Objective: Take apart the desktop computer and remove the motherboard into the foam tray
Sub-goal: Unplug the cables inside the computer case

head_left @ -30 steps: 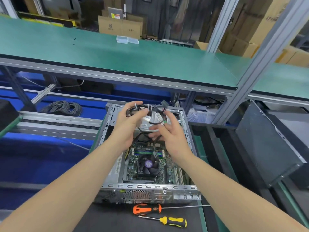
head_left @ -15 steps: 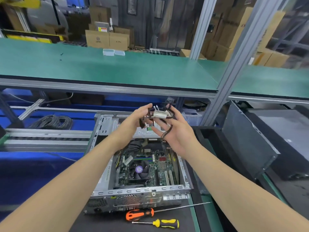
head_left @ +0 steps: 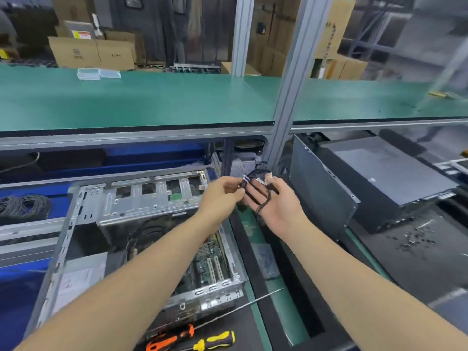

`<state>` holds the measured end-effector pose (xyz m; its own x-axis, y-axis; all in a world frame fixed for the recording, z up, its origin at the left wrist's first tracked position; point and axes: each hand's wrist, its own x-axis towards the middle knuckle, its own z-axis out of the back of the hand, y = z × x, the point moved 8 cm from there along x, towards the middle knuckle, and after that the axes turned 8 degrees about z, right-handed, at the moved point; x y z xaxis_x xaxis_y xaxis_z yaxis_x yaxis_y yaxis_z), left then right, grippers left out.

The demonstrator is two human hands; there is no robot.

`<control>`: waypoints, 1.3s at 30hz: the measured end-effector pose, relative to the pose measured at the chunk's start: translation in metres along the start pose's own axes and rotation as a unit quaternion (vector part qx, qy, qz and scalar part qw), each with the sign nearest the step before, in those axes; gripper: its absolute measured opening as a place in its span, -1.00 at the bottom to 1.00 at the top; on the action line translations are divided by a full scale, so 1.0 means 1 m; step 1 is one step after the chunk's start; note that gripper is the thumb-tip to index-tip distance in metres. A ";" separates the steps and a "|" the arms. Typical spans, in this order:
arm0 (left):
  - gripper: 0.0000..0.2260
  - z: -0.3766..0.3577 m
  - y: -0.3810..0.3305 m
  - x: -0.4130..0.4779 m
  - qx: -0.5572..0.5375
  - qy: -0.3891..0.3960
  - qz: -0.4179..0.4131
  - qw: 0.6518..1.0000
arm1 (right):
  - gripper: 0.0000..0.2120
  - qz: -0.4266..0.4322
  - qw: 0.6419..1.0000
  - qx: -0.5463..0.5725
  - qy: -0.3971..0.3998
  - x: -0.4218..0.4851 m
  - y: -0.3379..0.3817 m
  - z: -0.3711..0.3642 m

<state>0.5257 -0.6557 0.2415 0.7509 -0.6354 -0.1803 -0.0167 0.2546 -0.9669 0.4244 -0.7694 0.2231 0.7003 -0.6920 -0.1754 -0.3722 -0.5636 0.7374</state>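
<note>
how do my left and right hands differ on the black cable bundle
The left hand is knuckles-up and pinches the black cable bundle; the right hand is palm-up, fingers relaxed, with the cables draped across it. Both touch the same bundle, right of the open grey metal computer case.

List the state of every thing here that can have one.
computer case, open, side panel off.
motherboard, inside the case, not yet removed.
cable bundle, out of the case, held between both hands.
left hand, pinches the cable bundle.
right hand, palm up, the bundle draped across it.
orange screwdriver, lying unused before the case.
yellow screwdriver, lying unused beside the orange one.
</note>
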 end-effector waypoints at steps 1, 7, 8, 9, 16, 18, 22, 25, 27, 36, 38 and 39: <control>-0.78 -0.015 0.002 0.005 0.009 0.003 0.011 1.000 | -0.91 0.009 0.999 -0.040 0.002 0.006 0.007 0.012; -0.87 -0.096 0.016 0.046 -0.005 0.019 0.127 0.992 | -0.58 0.006 0.970 -0.240 -0.041 0.046 0.044 0.088; -0.89 -0.110 0.019 0.051 -0.036 0.028 0.154 0.987 | -0.58 0.005 0.965 -0.259 -0.049 0.055 0.048 0.100; -0.90 -0.124 0.022 0.057 -0.067 0.036 0.181 0.980 | -0.57 0.006 0.958 -0.280 -0.056 0.063 0.052 0.111; -0.82 -0.203 0.060 0.100 -0.142 0.080 0.272 0.949 | -0.69 0.048 0.901 -0.427 -0.064 0.126 0.045 0.185; -0.80 -0.218 0.077 0.114 -0.168 0.087 0.290 0.938 | -0.73 0.057 0.876 -0.474 -0.070 0.141 0.036 0.202; -0.70 -0.240 0.108 0.134 -0.243 0.108 0.323 0.908 | -0.64 0.030 0.857 -0.512 -0.054 0.170 0.008 0.226; -0.61 -0.251 0.120 0.145 -0.256 0.119 0.332 0.900 | -0.55 -0.041 0.868 -0.494 -0.029 0.184 -0.022 0.241; -0.78 -0.255 0.122 0.147 -0.235 0.119 0.339 0.903 | -0.55 -0.072 0.872 -0.483 -0.030 0.186 -0.033 0.250; -0.87 -0.212 0.111 0.147 -0.043 -0.016 0.302 0.952 | -0.36 -0.002 0.803 -0.593 -0.063 0.167 -0.011 0.232; -0.84 -0.197 0.095 0.139 0.009 -0.026 0.275 0.961 | -0.44 0.055 0.775 -0.624 -0.081 0.153 0.003 0.208; -0.83 -0.188 0.084 0.134 0.034 -0.029 0.252 0.967 | -0.50 0.084 0.777 -0.619 -0.079 0.146 0.009 0.193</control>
<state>0.5009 -0.8563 0.1023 0.6947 -0.3756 -0.6135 -0.3485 0.5704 -0.7438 0.4059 -0.9630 0.0776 0.5850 -0.8109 -0.0146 0.4892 0.3384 0.8039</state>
